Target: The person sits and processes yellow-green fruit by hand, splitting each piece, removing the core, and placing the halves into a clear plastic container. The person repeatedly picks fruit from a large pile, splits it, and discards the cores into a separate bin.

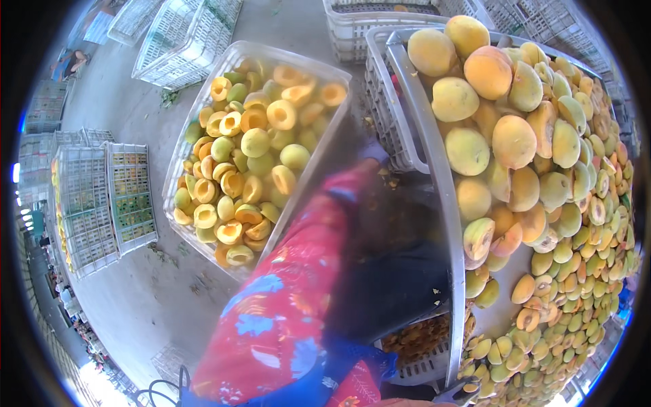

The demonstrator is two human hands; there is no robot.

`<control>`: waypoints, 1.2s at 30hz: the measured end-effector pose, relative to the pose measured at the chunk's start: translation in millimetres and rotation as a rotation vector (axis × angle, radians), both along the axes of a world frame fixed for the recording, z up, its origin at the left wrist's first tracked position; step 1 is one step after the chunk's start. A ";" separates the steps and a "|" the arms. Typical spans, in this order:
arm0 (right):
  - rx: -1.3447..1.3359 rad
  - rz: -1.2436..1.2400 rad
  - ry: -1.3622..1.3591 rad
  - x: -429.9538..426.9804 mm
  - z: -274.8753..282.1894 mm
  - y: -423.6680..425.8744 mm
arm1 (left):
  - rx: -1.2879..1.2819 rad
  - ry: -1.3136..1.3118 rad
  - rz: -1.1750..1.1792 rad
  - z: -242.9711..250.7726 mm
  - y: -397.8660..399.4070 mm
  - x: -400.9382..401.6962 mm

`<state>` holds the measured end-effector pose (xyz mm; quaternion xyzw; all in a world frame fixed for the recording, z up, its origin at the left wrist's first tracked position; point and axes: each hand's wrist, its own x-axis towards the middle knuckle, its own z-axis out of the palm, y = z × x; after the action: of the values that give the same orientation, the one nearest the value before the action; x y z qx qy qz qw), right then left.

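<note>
My left arm, in a red patterned sleeve (300,264), reaches forward between a crate and the table. My gloved left hand (374,151) is blurred, low beside a stacked white plastic crate (394,109); its fingers are not clear. Left of the arm stands a translucent plastic crate (175,147) filled with halved apricots (241,173), many without stones. My right hand (455,394) is partly cut off at the bottom edge, by the metal rim of the table (450,213). A small orange piece (470,387) shows at its fingers; its grip is unclear. Apricots (513,141), whole and cut, cover much of the table.
Below the table rim sits a white basket (419,374) of brown bits, perhaps stones. White crates (185,43) stand on the concrete floor (117,300) ahead, and filled crates (107,203) stand at the left. A person (71,63) is at the far left. A black cable (165,386) lies bottom left.
</note>
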<state>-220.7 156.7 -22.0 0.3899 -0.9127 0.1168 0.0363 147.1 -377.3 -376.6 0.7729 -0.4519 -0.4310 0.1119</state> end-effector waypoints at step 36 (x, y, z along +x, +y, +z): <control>0.051 0.168 0.245 38.5 23.6 -73.1 | -0.249 -0.393 -0.154 262.1 0.1 257.4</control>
<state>-182.2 83.6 1.6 0.4771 -0.8682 0.0479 0.1276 404.6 -377.2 -114.5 0.7854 -0.5723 -0.2206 0.0831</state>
